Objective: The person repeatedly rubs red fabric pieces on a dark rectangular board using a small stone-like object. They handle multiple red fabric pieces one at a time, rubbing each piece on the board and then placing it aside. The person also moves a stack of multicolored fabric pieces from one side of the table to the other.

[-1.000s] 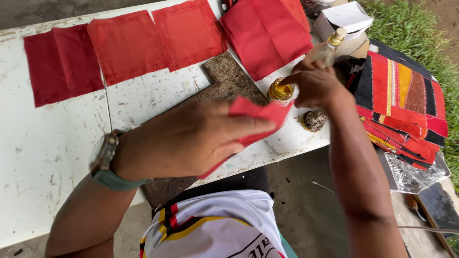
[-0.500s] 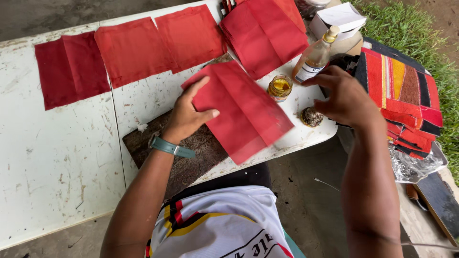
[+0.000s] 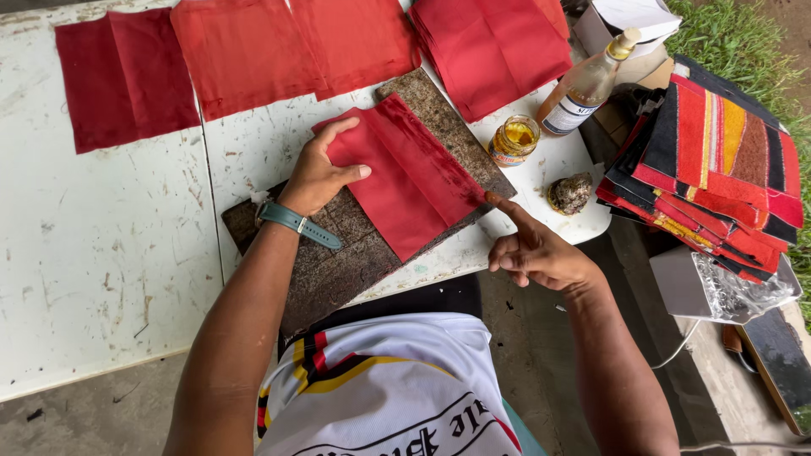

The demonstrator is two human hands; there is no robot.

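Observation:
A red cloth square (image 3: 404,173) lies flat on a dark, worn board (image 3: 338,262) on the white table (image 3: 110,279). My left hand (image 3: 319,173), with a teal watch at the wrist, presses flat on the cloth's left corner. My right hand (image 3: 532,249) hovers at the table's near edge; its index finger points at the cloth's right corner and the other fingers are curled. It holds nothing.
Red cloth squares (image 3: 245,55) lie spread along the far side, with a folded stack (image 3: 494,46) beside them. An open jar (image 3: 514,139), a glass bottle (image 3: 587,84) and a dark lump (image 3: 570,192) stand at the right. Striped fabrics (image 3: 718,160) are piled beyond the table.
The cloth, held up in my left hand a second ago, now lies spread on the board. My right hand left the jar and came down to the cloth's near corner.

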